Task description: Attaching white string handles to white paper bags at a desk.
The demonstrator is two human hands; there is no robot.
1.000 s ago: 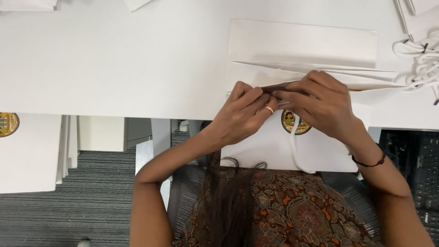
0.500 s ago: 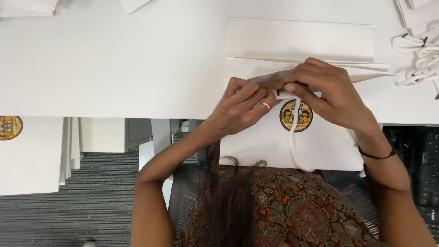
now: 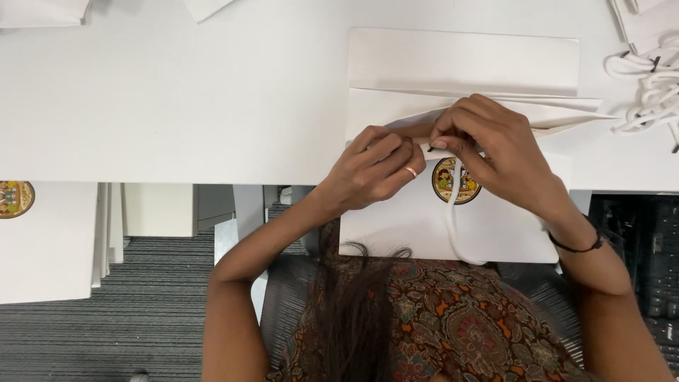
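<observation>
So this is the fiddly bit: feeding the white cord handle point(image 3: 453, 216) into the top edge of the white paper bag point(image 3: 424, 230), which lies flat on the counter point(image 3: 212, 99) at centre right of the frame, its lower half hanging off the near edge. The right hand point(image 3: 495, 152) is curled over, thumb and forefinger pinched shut on the cord's dark tip right at the bag's folded lip. The left hand point(image 3: 378, 173) sits beside it, fingers bent down and pressing the paper flat, nothing actually held in it.

My take: keep that left hand pinning close to the hole so the lip doesn't buckle, and push the tip in straight rather than at an angle.

Around it: the round coloured sticker point(image 3: 456, 180) sits just below the fingers, partly covered. A tangle of spare cords point(image 3: 651, 81) lies at the upper right, well apart. Another bag point(image 3: 42, 240) hangs at the left edge. The person's own hair point(image 3: 353, 311) dangles low in the frame, near the bag's bottom edge, not in the way.
</observation>
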